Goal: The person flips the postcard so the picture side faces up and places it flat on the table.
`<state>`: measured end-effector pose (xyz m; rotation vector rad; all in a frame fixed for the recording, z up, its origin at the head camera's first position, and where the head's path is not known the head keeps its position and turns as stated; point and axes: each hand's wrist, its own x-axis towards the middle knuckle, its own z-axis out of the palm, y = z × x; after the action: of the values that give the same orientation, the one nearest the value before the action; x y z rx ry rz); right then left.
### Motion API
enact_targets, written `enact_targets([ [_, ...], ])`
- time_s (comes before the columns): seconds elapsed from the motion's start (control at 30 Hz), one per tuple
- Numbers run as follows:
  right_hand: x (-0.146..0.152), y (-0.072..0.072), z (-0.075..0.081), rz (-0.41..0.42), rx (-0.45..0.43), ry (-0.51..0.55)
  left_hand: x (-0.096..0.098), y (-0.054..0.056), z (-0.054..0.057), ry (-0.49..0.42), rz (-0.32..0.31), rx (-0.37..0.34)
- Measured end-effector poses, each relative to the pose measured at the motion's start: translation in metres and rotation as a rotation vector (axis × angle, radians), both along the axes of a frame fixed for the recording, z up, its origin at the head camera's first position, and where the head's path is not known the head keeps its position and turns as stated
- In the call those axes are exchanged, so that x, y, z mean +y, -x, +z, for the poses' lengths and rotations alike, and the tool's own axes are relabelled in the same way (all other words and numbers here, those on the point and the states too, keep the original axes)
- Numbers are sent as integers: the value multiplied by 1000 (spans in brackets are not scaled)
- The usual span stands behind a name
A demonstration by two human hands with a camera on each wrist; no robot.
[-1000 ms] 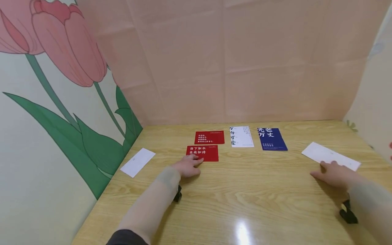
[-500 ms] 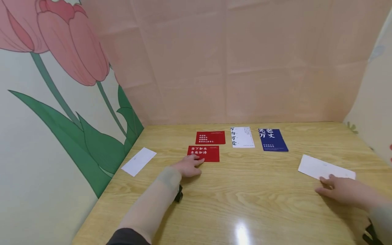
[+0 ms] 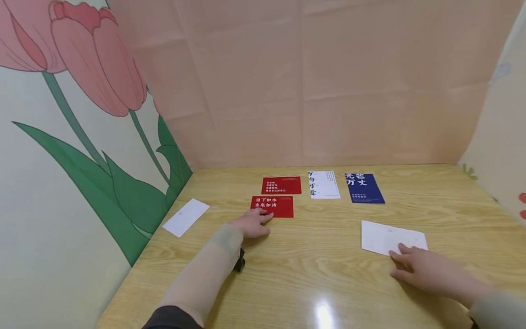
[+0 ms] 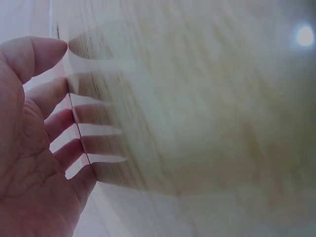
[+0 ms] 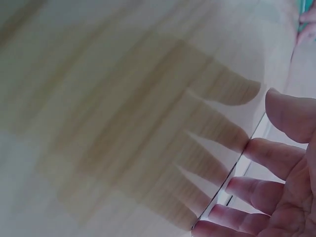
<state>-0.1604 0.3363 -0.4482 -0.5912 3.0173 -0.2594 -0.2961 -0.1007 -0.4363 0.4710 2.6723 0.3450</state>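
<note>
My left hand rests its extended fingertips on the near red card, which bears white characters and lies flat. Those fingers and the thumb appear spread in the left wrist view, fingertips down at the surface. On the right, my right hand touches the near edge of a white card with its fingertips. This card lies face-up on the table, almost blank with small faint marks. In the right wrist view the thumb stands apart from the fingers, which reach down to the card's edge.
Behind the near red card lies another red card. To its right are a white card with dark characters and a blue card. A blank white card sits at the left edge of the wooden table. Walls enclose the back and sides.
My right hand has slid the white card toward me and to the left across the table, turning it slightly. The left hand has stayed on the near red card.
</note>
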Motion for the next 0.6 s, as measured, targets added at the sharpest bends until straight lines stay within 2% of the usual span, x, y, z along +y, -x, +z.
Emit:
enact_targets([
  [0.23, -45, 1, 3, 72, -28, 24, 0, -1, 0, -5, 4, -5],
  [0.47, -94, 5, 14, 80, -139, 14, -1, 0, -1, -4, -5, 2],
  [0.6, -117, 5, 17, 102, -168, 10, -1, 0, -2, -5, -7, 3],
])
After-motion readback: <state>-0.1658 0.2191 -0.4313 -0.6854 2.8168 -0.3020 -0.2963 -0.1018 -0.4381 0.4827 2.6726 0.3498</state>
